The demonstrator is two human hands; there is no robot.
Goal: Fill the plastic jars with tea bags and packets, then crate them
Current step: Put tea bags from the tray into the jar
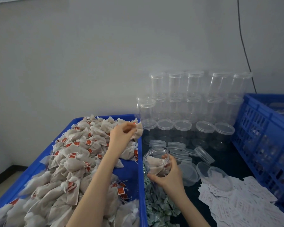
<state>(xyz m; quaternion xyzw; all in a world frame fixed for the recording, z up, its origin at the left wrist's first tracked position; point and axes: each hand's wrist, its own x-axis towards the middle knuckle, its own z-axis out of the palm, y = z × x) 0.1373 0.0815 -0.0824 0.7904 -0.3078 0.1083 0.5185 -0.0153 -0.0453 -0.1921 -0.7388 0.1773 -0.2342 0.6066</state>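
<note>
My right hand (168, 175) grips a clear plastic jar (156, 158), tilted with its mouth up-left, just right of the blue tray's rim; a few tea bags lie inside it. My left hand (121, 133) reaches over the blue tray (140, 177) and pinches a tea bag (138, 131) lifted above the heap of tea bags (69, 161) with red tags. Small silver-green packets (159, 205) lie piled below the jar.
Stacked empty lidded jars (192, 102) stand against the wall at the back. Loose lids (179, 149) and open tubs (218, 176) lie on the dark table. White paper slips (239, 203) spread at right. A blue slatted crate (261, 133) stands at far right.
</note>
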